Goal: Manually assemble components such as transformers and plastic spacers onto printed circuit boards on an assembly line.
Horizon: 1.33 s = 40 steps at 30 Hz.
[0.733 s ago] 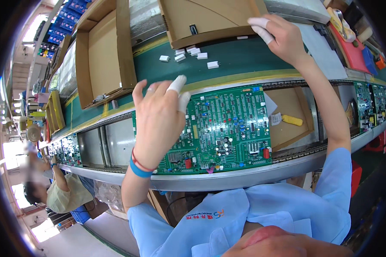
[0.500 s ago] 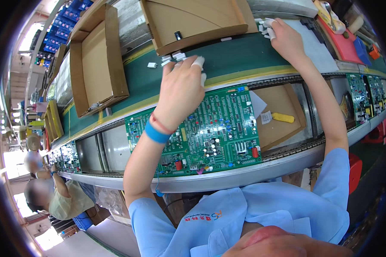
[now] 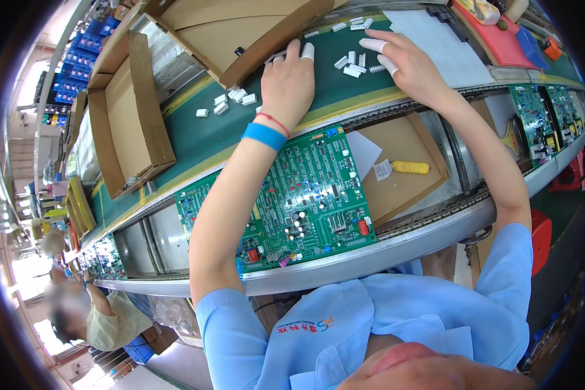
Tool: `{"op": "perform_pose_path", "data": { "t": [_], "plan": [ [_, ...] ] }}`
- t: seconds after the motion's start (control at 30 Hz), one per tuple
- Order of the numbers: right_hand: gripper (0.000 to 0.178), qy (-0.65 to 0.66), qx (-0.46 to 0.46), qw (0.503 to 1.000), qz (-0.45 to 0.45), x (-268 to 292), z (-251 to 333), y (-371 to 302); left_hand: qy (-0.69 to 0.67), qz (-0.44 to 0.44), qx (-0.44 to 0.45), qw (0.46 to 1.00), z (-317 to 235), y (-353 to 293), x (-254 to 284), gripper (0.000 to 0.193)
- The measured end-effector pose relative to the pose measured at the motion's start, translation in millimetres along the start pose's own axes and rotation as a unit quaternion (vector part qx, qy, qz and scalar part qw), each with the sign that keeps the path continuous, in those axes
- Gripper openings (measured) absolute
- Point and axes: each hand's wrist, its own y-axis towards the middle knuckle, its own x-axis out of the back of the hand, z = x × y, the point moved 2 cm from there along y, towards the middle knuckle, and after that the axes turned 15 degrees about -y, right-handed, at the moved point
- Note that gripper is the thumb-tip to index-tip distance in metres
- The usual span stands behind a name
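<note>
My left hand (image 3: 287,84), with white finger covers and a blue wristband, rests at the near wall of a cardboard box (image 3: 276,42). Its fingers reach forward and look empty, though some tips are partly hidden. Beside it on the green bench lie several small white connectors (image 3: 221,104). My right hand (image 3: 415,70) has its fingers apart, with white covers on two of them. Just left of those fingers is another group of white connectors (image 3: 352,71). Below my hands, a large green circuit board (image 3: 305,195) sits on the rail line, partly covered by my left forearm.
A second open cardboard box (image 3: 130,104) stands at left. Beside the board, a cardboard tray (image 3: 403,192) holds a yellow object (image 3: 411,167). White sheeting (image 3: 442,55) and a red mat (image 3: 491,39) are at far right. Another person (image 3: 114,318) works at far left.
The view has shifted. The far box now sits at a steeper slant, with my left hand at its wall. My right hand has come away from the connectors it was fingering, its fingers now spread.
</note>
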Motion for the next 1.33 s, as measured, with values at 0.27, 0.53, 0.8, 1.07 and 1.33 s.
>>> {"op": "perform_pose_path", "data": {
  "t": [0.27, 0.53, 0.8, 1.07, 1.33],
  "plan": [
    [0.010, -0.009, -0.004, 1.000, 0.012, -3, 6, -11, -0.026, 0.125, 0.002, 0.992, -13, 3, 11, 0.019],
    [0.014, -0.061, -0.012, 0.998, 0.030, 3, 16, 1, -0.165, 0.086, 0.030, 0.982, -5, -24, 94, 0.025],
    [0.024, 0.102, -0.069, 0.974, 0.190, -14, -35, -5, -0.418, 0.054, 0.329, 0.845, -39, -120, 217, 0.027],
    [0.017, 0.050, 0.053, 0.997, 0.033, 24, 84, 23, -0.471, 0.000, 0.471, 0.746, -51, -217, 200, 0.027],
    [0.015, 0.001, 0.184, 0.979, 0.087, -3, 203, 41, -0.434, 0.033, 0.485, 0.759, -44, -238, 198, 0.019]
  ]
}}
